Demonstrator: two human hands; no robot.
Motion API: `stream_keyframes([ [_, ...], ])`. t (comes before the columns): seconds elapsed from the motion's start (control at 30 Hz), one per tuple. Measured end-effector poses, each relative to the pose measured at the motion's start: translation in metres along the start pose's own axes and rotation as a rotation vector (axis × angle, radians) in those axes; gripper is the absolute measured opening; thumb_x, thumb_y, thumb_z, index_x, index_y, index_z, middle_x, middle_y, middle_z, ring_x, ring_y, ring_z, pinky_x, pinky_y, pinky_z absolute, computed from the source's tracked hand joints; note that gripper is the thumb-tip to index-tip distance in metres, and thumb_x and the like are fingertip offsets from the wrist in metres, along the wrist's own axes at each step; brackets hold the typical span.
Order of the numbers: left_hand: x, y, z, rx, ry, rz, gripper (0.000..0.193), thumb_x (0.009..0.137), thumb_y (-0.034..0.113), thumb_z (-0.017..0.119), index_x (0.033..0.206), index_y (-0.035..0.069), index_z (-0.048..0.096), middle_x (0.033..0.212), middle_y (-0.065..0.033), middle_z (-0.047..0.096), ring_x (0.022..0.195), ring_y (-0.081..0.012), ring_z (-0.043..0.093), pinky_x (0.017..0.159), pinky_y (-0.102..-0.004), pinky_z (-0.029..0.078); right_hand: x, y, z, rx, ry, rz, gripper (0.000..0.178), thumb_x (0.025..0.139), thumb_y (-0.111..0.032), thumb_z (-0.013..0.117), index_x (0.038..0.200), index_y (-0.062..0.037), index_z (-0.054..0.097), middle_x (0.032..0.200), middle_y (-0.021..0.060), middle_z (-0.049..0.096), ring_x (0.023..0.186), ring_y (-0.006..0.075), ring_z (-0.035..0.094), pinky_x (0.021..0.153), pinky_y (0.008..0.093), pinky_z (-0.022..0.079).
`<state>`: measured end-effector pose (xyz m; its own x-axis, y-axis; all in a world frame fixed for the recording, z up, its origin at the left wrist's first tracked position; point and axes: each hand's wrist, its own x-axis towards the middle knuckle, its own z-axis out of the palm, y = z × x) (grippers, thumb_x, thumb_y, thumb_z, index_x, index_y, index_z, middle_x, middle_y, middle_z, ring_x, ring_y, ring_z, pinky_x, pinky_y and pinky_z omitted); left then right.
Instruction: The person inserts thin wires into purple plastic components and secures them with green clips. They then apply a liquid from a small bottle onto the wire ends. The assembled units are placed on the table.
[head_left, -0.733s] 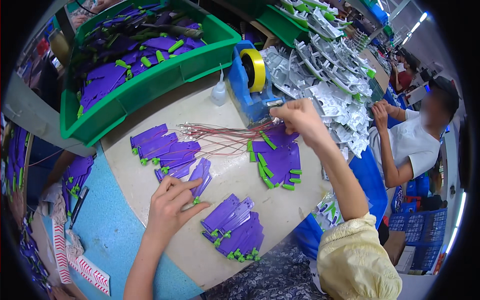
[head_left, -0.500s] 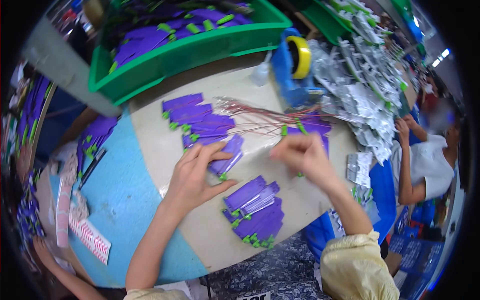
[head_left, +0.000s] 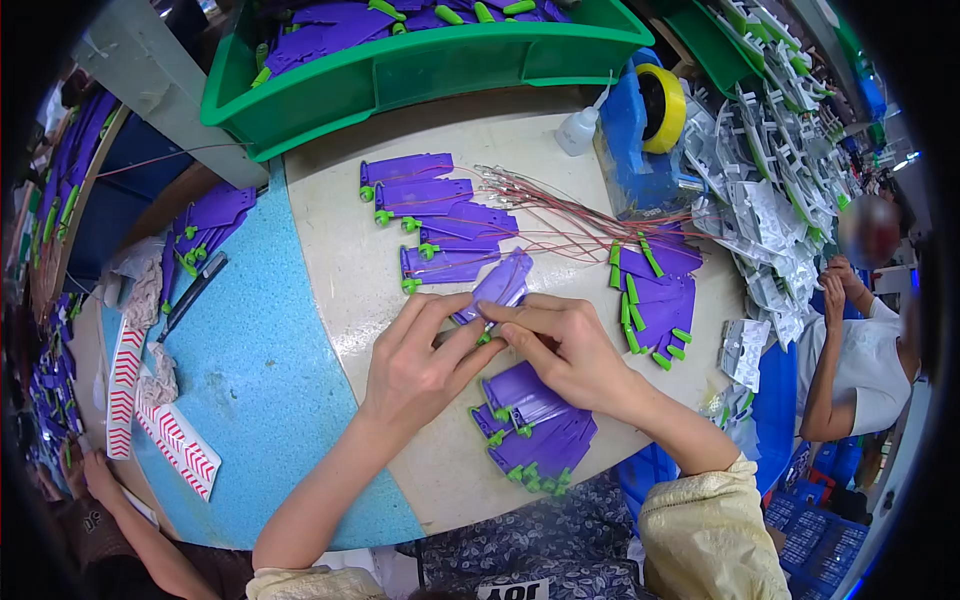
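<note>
Both my hands meet at the middle of the table on one purple plastic piece (head_left: 508, 278) with a green end. My left hand (head_left: 415, 362) grips it from the left. My right hand (head_left: 568, 358) pinches close to its green end, where the fingertips hide the details. Just beyond lies a staggered row of similar purple pieces (head_left: 425, 195) with green knobs and thin red wires across them. A fanned stack of purple pieces (head_left: 550, 440) sits nearer my body, partly under my right hand. Farther right is another group with green tips (head_left: 660, 295).
A bundle of thin red wires (head_left: 560, 215) spans the table. Behind stands a green bin (head_left: 430, 75) of purple pieces. At right are a blue tape dispenser (head_left: 625, 130) with yellow tape, a small dropper bottle (head_left: 578, 130) and heaped grey parts (head_left: 740, 190). Other people sit at both sides.
My right hand has come left from near the right-hand group to the purple piece at my left hand. The view has shifted slightly.
</note>
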<state>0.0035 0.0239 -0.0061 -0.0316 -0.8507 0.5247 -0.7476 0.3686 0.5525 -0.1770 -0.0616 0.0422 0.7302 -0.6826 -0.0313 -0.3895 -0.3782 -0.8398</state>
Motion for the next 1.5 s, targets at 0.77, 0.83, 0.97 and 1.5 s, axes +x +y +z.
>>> stream_keyframes([
  [0.77, 0.003, 0.019, -0.004, -0.022, -0.023, -0.166, 0.05, 0.075, 0.003, 0.079, 0.122, -0.002, 0.062, 0.107, -0.0166, 0.064, 0.087, -0.0286, 0.063, 0.076, -0.0389, 0.055, 0.022, -0.007, -0.02, -0.4, 0.047, -0.249, 0.012, 0.078, -0.005, 0.075, 0.086, 0.0, 0.067, 0.076, 0.0136, 0.061, 0.066, 0.0303, 0.063, 0.06, 0.0413, 0.05],
  [0.83, 0.002, 0.019, -0.001, -0.122, -0.034, -0.216, 0.059, 0.074, 0.001, 0.08, 0.128, -0.002, 0.057, 0.107, -0.0177, 0.063, 0.087, -0.0302, 0.064, 0.075, -0.0394, 0.056, 0.019, -0.004, -0.006, -0.456, -0.023, -0.317, 0.011, 0.077, -0.004, 0.075, 0.083, -0.0002, 0.067, 0.073, 0.0127, 0.059, 0.062, 0.0299, 0.062, 0.057, 0.0416, 0.048],
  [0.97, -0.003, 0.012, 0.003, -0.306, -0.026, -0.324, 0.063, 0.073, -0.001, 0.084, 0.129, -0.002, 0.056, 0.108, -0.0179, 0.063, 0.091, -0.0291, 0.068, 0.077, -0.0375, 0.058, 0.044, 0.002, -0.004, -0.21, -0.052, -0.227, 0.006, 0.075, -0.002, 0.077, 0.08, -0.0001, 0.072, 0.071, 0.0111, 0.059, 0.058, 0.0245, 0.057, 0.054, 0.0373, 0.043],
  [1.5, -0.002, 0.011, 0.003, -0.362, 0.0, -0.414, 0.054, 0.071, 0.003, 0.088, 0.119, 0.0, 0.063, 0.112, -0.0143, 0.067, 0.094, -0.0252, 0.071, 0.082, -0.0348, 0.061, 0.014, 0.003, -0.006, -0.022, -0.136, -0.091, 0.015, 0.084, 0.0, 0.072, 0.098, 0.0012, 0.078, 0.073, 0.0079, 0.058, 0.063, 0.0126, 0.054, 0.054, 0.0308, 0.04],
])
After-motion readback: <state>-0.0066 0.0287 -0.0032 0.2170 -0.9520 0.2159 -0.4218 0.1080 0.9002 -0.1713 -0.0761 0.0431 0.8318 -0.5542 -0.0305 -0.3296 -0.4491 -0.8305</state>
